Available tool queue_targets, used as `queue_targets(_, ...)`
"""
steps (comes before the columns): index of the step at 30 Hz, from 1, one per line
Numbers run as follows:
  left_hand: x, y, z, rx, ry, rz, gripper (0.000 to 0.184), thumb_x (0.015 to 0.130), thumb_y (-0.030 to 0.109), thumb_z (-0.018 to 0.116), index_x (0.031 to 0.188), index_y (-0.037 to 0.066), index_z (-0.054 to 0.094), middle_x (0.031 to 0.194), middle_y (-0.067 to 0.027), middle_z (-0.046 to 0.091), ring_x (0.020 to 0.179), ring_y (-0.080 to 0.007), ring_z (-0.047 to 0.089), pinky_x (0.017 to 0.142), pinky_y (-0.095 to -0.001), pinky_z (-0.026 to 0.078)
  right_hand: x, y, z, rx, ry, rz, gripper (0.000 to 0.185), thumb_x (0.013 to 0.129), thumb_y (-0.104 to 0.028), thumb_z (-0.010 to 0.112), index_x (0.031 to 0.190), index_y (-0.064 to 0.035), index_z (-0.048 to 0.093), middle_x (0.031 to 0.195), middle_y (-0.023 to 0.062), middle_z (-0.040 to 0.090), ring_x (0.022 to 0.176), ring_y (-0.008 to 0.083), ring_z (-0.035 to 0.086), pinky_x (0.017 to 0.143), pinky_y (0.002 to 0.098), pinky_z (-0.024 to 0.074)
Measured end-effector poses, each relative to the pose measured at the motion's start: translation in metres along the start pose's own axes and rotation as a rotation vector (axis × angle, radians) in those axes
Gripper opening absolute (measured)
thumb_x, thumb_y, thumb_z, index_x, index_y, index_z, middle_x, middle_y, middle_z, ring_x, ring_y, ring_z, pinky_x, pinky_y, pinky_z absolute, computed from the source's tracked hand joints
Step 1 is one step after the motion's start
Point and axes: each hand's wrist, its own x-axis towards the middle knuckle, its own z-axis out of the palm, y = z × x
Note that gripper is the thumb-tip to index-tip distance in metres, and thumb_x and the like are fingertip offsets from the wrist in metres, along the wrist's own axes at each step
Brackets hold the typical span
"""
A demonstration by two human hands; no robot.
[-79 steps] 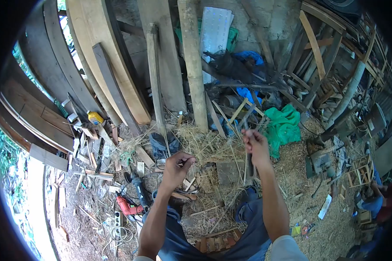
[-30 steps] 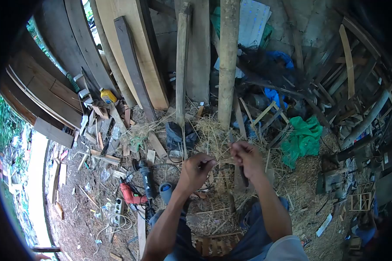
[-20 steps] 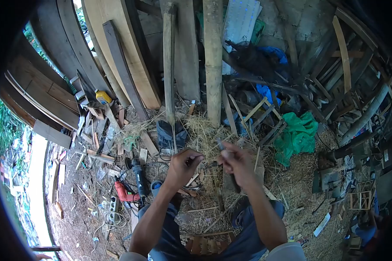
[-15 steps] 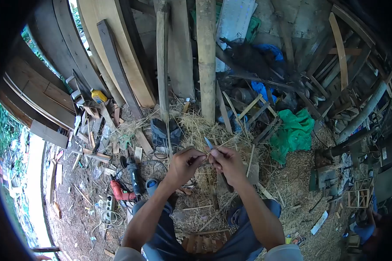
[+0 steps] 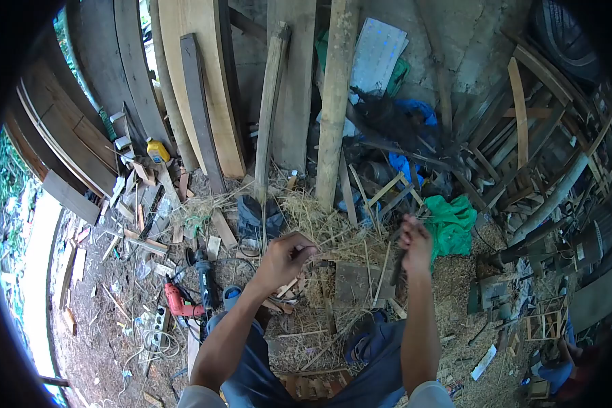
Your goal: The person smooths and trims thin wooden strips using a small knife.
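My left hand (image 5: pixel 285 258) is closed in a pinch on a thin pale strip (image 5: pixel 333 238) that points up to the right. To its right, and apart from it, my right hand (image 5: pixel 415 245) is closed round a knife (image 5: pixel 396 266), blurred by motion. The knife's dark handle end shows below the fingers. Under and between my hands lie fine straw-like shavings (image 5: pixel 306 211) and a flat grey board (image 5: pixel 357 284).
A red drill (image 5: pixel 181 302) and an angle grinder (image 5: pixel 205 279) lie at the lower left. Upright bamboo poles (image 5: pixel 333 109) and planks lean at the back. A green plastic sheet (image 5: pixel 450 224) is beyond my right hand. Part of another person (image 5: pixel 557 370) shows at the lower right.
My right hand has moved away from my left hand, to the right and slightly up, with the knife still in it. My left hand stays pinched in about the same place.
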Motion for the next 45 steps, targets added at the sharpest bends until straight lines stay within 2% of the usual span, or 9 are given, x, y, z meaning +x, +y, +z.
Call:
queue_targets(2,-0.007,-0.008,-0.003,-0.020,0.023,-0.011,0.009,0.082,0.006,0.067,0.087,-0.001,0.066,0.077,-0.0117,0.065,0.068,-0.0192,0.063,0.062,-0.0304,0.048,-0.007,-0.004,0.003,-0.001,0.036,-0.119,0.026,0.088,-0.021,0.066,0.104,-0.0006,0.062,0.068,-0.0025,0.053,0.049,0.0028,0.037,0.042,0.0181,0.0257)
queue_targets(8,-0.008,0.003,0.007,-0.037,-0.011,-0.001,0.010,0.083,0.007,0.067,0.088,-0.002,0.065,0.077,-0.0127,0.065,0.066,-0.0217,0.062,0.061,-0.0315,0.046,-0.085,0.021,0.097,-0.149,-0.340,0.291,0.017,0.092,-0.019,0.060,0.094,-0.0028,0.061,0.067,-0.0008,0.052,0.051,0.0036,0.038,0.044,0.0183,0.0289)
queue_targets(11,-0.010,0.010,0.011,-0.116,0.006,0.053,0.010,0.083,0.006,0.066,0.088,-0.002,0.065,0.079,-0.0137,0.064,0.068,-0.0219,0.061,0.063,-0.0318,0.046,-0.086,0.042,0.100,-0.186,-0.424,0.206,0.018,0.093,-0.018,0.059,0.095,-0.0007,0.063,0.066,-0.0002,0.052,0.051,0.0045,0.038,0.045,0.0193,0.0298)
queue_targets(18,-0.012,0.014,0.010,-0.081,-0.043,0.001,0.011,0.084,0.008,0.066,0.089,-0.002,0.065,0.079,-0.0124,0.064,0.070,-0.0204,0.061,0.063,-0.0316,0.046,-0.068,0.021,0.090,-0.121,-0.324,0.145,0.025,0.093,-0.017,0.059,0.100,0.0065,0.063,0.068,-0.0009,0.055,0.051,0.0046,0.038,0.045,0.0201,0.0283)
queue_targets(25,-0.009,0.016,0.017,-0.113,-0.066,0.012,0.010,0.085,0.008,0.065,0.089,-0.002,0.064,0.076,-0.0102,0.064,0.067,-0.0174,0.059,0.062,-0.0302,0.046,-0.056,0.011,0.069,-0.127,-0.312,0.116,0.025,0.091,-0.020,0.062,0.100,0.0039,0.064,0.068,-0.0024,0.054,0.050,0.0031,0.037,0.044,0.0194,0.0271)
queue_targets(32,-0.015,0.006,-0.001,-0.092,-0.032,-0.037,0.011,0.086,0.009,0.065,0.087,-0.002,0.064,0.072,-0.0085,0.062,0.065,-0.0115,0.056,0.060,-0.0279,0.045,-0.026,-0.020,0.015,-0.093,-0.043,-0.134,0.023,0.091,-0.019,0.062,0.102,0.0006,0.062,0.069,-0.0022,0.053,0.050,0.0026,0.038,0.043,0.0181,0.0275)
queue_targets(37,-0.010,0.004,0.009,-0.104,-0.052,-0.037,0.010,0.087,0.008,0.064,0.086,-0.003,0.064,0.070,-0.0075,0.062,0.064,-0.0107,0.055,0.060,-0.0270,0.044,-0.076,0.015,0.071,-0.138,-0.338,0.153,0.022,0.093,-0.016,0.059,0.108,-0.0001,0.061,0.070,0.0010,0.055,0.051,0.0043,0.038,0.044,0.0191,0.0284)
queue_targets(40,-0.010,0.011,0.018,-0.146,-0.104,-0.083,0.010,0.087,0.006,0.063,0.086,-0.003,0.064,0.070,-0.0070,0.062,0.065,-0.0108,0.056,0.060,-0.0272,0.044,-0.076,0.029,0.079,-0.218,-0.515,0.138,0.022,0.093,-0.013,0.057,0.109,0.0018,0.061,0.070,0.0017,0.055,0.051,0.0051,0.038,0.045,0.0199,0.0288)
queue_targets(45,-0.006,0.014,0.018,-0.127,-0.116,-0.059,0.009,0.087,0.006,0.063,0.087,-0.003,0.063,0.072,-0.0072,0.063,0.066,-0.0111,0.057,0.061,-0.0276,0.044,-0.070,0.021,0.075,-0.248,-0.468,0.131,0.022,0.094,-0.013,0.056,0.108,0.0034,0.061,0.069,0.0002,0.053,0.052,0.0043,0.037,0.044,0.0203,0.0283)
